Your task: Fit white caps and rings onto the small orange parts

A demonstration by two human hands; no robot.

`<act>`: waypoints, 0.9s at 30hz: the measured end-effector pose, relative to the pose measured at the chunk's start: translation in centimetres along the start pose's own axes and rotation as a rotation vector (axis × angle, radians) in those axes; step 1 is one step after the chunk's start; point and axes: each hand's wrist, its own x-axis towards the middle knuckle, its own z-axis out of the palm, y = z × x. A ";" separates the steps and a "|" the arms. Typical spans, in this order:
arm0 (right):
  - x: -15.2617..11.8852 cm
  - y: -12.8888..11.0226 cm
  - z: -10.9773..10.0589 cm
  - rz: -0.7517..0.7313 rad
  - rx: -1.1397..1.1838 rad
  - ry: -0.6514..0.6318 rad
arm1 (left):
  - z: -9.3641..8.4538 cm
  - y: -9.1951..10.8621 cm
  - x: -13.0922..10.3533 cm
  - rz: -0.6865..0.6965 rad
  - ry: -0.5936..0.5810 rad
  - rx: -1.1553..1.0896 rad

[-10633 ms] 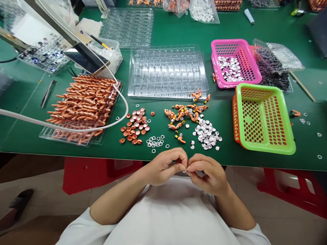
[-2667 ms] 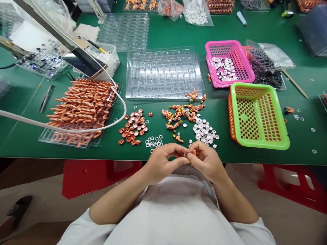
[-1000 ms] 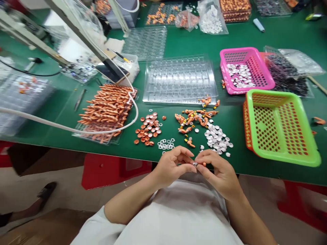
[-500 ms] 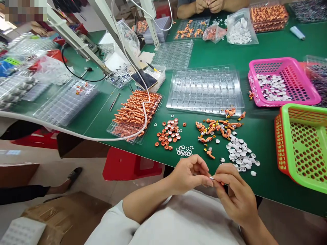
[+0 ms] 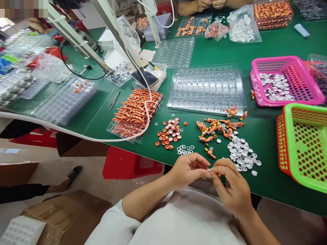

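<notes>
Before the clear tray (image 5: 205,86), on the wearer's side, two hands meet: the right hand (image 5: 232,189) pinches a small part (image 5: 209,170), mostly hidden by the fingers, and the left hand (image 5: 187,172) closes thumb and forefinger on it too. Orange pieces (image 5: 226,132) lie just before the tray, white caps (image 5: 241,149) to its front right, copper-coloured cups (image 5: 170,132) to its front left; a pink basket (image 5: 288,102) stands right of it.

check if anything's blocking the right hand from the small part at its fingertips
Nothing visible: the right hand pinches the small part directly. Whether the left hand touches it too is unclear. The white rings and white cups lie on the green table beyond the hands, out of the way.
</notes>
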 end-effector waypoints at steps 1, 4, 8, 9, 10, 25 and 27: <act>0.3 -0.2 -0.1 0.066 0.011 -0.034 | -0.1 0.1 0.0 0.001 -0.011 0.038; 1.1 -0.8 -0.6 0.269 0.059 -0.087 | -0.2 0.5 0.0 0.015 -0.045 0.132; 1.6 -1.1 -1.3 0.477 0.108 -0.129 | -0.1 0.7 0.2 -0.011 -0.039 0.173; 1.6 -1.1 -1.4 0.507 0.125 -0.141 | 0.0 0.7 0.2 -0.018 -0.039 0.167; 1.5 -1.0 -1.5 0.531 0.143 -0.152 | 0.0 0.6 0.2 -0.018 -0.036 0.159; 1.1 -0.5 -2.8 0.651 0.359 -0.237 | 0.7 0.5 0.1 -0.023 -0.051 0.153; 1.0 -0.5 -2.7 0.651 0.371 -0.229 | 0.6 0.3 0.0 -0.022 -0.057 0.148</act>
